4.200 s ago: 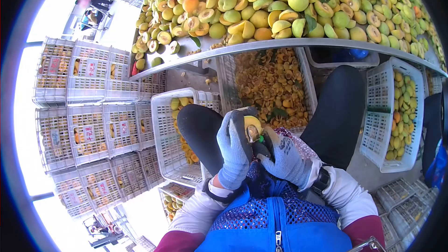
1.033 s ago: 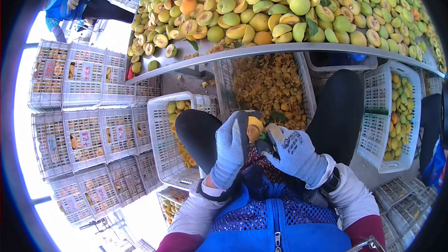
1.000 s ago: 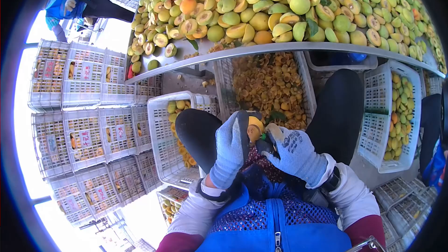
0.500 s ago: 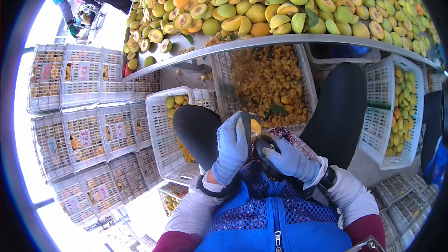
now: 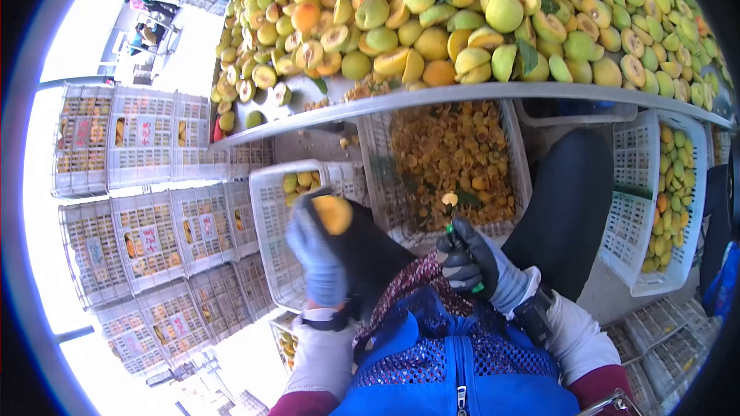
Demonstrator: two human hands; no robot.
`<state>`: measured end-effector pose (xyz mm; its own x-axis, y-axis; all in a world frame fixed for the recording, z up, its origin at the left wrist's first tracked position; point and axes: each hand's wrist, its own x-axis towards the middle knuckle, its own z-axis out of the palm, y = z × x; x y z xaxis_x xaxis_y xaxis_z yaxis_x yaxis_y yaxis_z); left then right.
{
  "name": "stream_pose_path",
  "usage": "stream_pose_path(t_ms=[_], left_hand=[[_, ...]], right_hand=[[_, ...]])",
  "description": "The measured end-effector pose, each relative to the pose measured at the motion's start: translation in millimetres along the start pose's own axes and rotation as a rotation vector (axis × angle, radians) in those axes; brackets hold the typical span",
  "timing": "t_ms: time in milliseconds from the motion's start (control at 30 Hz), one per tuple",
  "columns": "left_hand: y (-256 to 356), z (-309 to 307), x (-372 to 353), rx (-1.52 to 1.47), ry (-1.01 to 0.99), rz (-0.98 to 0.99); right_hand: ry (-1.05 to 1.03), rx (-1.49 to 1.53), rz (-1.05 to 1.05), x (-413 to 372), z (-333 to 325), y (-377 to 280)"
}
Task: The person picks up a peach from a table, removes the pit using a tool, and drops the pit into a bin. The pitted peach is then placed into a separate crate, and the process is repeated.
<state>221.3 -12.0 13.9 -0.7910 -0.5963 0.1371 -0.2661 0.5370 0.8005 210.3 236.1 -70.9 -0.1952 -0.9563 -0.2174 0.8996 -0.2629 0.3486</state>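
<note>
A yellow fruit half (image 5: 334, 216) was grasped in the gloved left hand (image 5: 314, 250), which was held near the right-hand edge of the left crate (image 5: 287, 168), in front of the left thigh (image 5: 374, 243). That hand was blurred, so how firmly the fruit was being pressed could not be told. A slim tool (image 5: 450, 228) with green parts was gripped in the gloved right hand (image 5: 476, 262), its fingers curled around the handle. At the tip a small pale scrap (image 5: 449, 199) was seen, above the middle crate (image 5: 378, 173) and just inside that crate's near edge. The two hands were well apart, and both lay on the near side of the front edge of the table (image 5: 462, 93), where a fruit pile (image 5: 462, 19) was spread.

For good handling, a light hold by the rim was judged best for the fruit half, since soft flesh could be bruised. The tip was best kept inside the middle crate's edges, so that loose bits could be caught, and turned away from the left hand.
</note>
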Motion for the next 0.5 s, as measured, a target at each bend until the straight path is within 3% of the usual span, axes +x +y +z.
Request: stream_pose_path(t_ms=[33, 100, 200, 233, 300, 367, 433, 500], left_hand=[[-19.7, -20.2, 23.1, 0.108, 0.084, 0.067], [-44.1, -50.9, 59.7, 0.927, 0.142, 0.181], [-31.0, -26.4, 83.2, 0.677, 0.040, 0.107], [-8.5, -0.5, 87.8, 0.463, -0.042, 0.141], [30.9, 50.6, 103.8, 0.395, -0.223, 0.077], [53.3, 100.4, 132.1, 0.567, -0.249, 0.226], [52.4, 139.0, 160.0, 0.762, -0.490, 0.302], [43.8, 146.4, 184.1, 0.789, -0.595, 0.362]], right_hand=[[0.131, 0.008, -0.035, -0.3, -2.7, -2.1], [0.229, -0.172, -0.041, 0.6, 11.6, -8.5], [0.393, -0.395, -0.089, 7.3, 15.4, -14.2], [0.424, -0.485, -0.099, 7.9, 13.2, -16.1], [0.476, -0.657, -0.141, 7.6, 20.7, -18.8], [0.529, -0.646, -0.119, 9.9, 27.7, -27.3], [0.544, -0.642, -0.177, 9.6, 25.1, -29.6], [0.548, -0.616, -0.223, 9.4, 15.1, -33.3]])
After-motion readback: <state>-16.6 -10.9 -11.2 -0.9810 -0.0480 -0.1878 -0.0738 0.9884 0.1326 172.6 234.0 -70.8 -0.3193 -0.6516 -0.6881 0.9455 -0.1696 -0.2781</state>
